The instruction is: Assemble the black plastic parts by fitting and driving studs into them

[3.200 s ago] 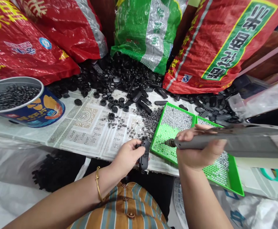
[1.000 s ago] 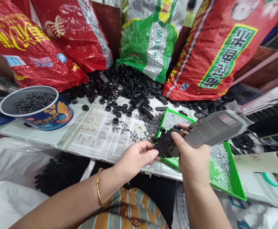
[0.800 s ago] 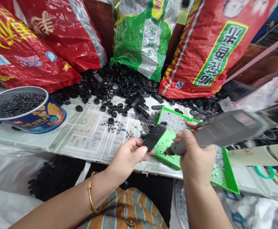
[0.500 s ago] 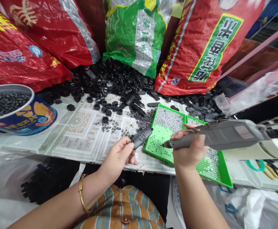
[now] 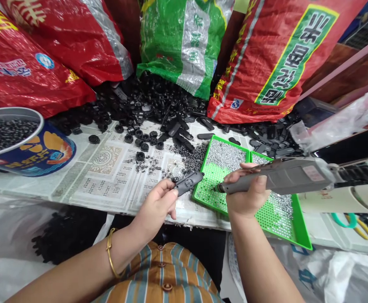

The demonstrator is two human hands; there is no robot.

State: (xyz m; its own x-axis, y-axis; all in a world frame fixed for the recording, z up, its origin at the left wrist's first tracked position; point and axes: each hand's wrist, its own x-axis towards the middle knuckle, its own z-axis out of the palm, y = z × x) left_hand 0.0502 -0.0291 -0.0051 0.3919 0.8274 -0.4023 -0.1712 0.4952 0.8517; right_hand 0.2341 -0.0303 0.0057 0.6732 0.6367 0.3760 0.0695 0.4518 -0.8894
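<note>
My left hand (image 5: 157, 208) pinches a flat black plastic part (image 5: 188, 182) by one end, just left of the green tray (image 5: 300, 229). My right hand (image 5: 245, 198) is wrapped round a grey electric screwdriver (image 5: 281, 180). Its tip points left and sits over the perforated green tray, where several small silver screws (image 5: 226, 155) lie heaped at the far end. The part and the screwdriver tip are a short way apart.
Loose black plastic parts (image 5: 158, 105) pile up at the back under red sacks (image 5: 275, 63) and a green sack (image 5: 184, 42). A blue tub (image 5: 29, 153) of black rings stands at the left. Patterned paper (image 5: 108, 176) covers the table. Pliers (image 5: 350, 219) lie at the right.
A second ago the part was held up against the screwdriver tip. Since then both hands have come apart; the part has dropped to the left and the tip has swung over the tray.
</note>
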